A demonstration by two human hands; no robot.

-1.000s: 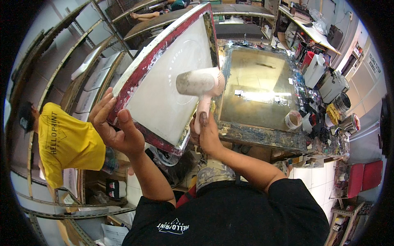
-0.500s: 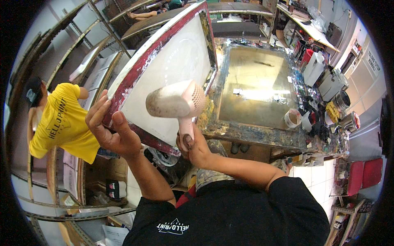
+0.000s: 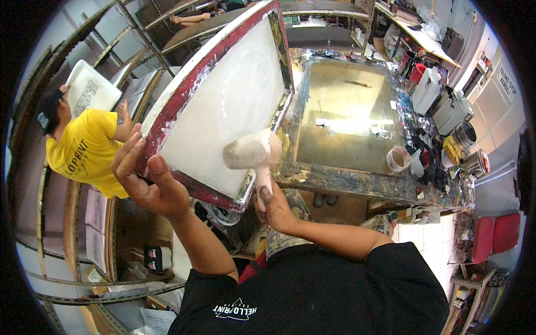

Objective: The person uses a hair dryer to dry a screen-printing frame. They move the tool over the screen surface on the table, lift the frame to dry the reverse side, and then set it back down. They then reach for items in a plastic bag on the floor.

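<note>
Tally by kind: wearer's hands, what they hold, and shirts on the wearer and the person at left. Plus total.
Hands: 2 (left hand, right hand)
Framed screen: 1
Hair dryer: 1
Shirts: 2 (black shirt, yellow shirt)
Total: 6

"Where is light glaring?"
"A white reflection is blazing on your worktable [image 3: 335, 153]; the right-hand floor tiles [image 3: 424, 245] are washing out."
"Is anything distorting?"
"Left-hand shelving [image 3: 71, 223] is curving, black is ringing your view, your hair dryer [image 3: 245, 152] is blurring slightly."
</note>
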